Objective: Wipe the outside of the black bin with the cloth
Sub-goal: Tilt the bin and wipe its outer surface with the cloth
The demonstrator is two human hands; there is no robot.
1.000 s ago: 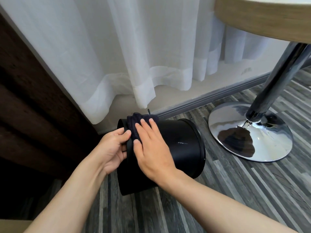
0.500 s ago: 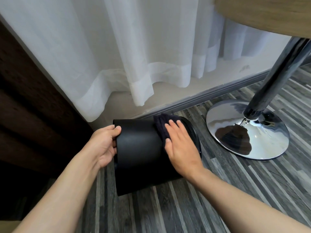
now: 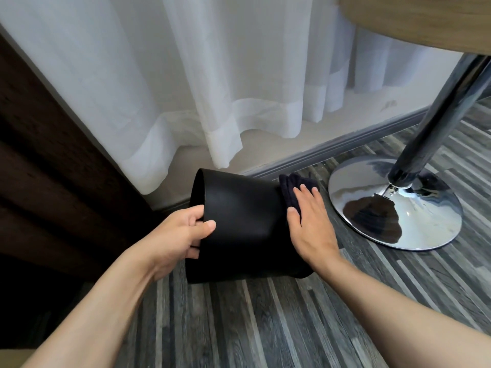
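Two hands on the black bin (image 3: 244, 224), which lies on its side on the grey plank floor (image 3: 265, 328) near the white curtain (image 3: 212, 75). Left hand (image 3: 175, 235) grips the rim, fingers (image 3: 206, 224) clenched over the edge. Right hand (image 3: 310, 221) lies flat, fingers spread, pressing the dark cloth (image 3: 289, 187) against the bin's far end beside the chrome base (image 3: 398, 208).

The black bin (image 3: 244, 224) lies on its side on the grey floor (image 3: 265, 328). The left hand (image 3: 175, 235) grips its rim at nine o'clock; the right hand (image 3: 310, 221) presses a dark cloth (image 3: 289, 185) flat against its three o'clock end.
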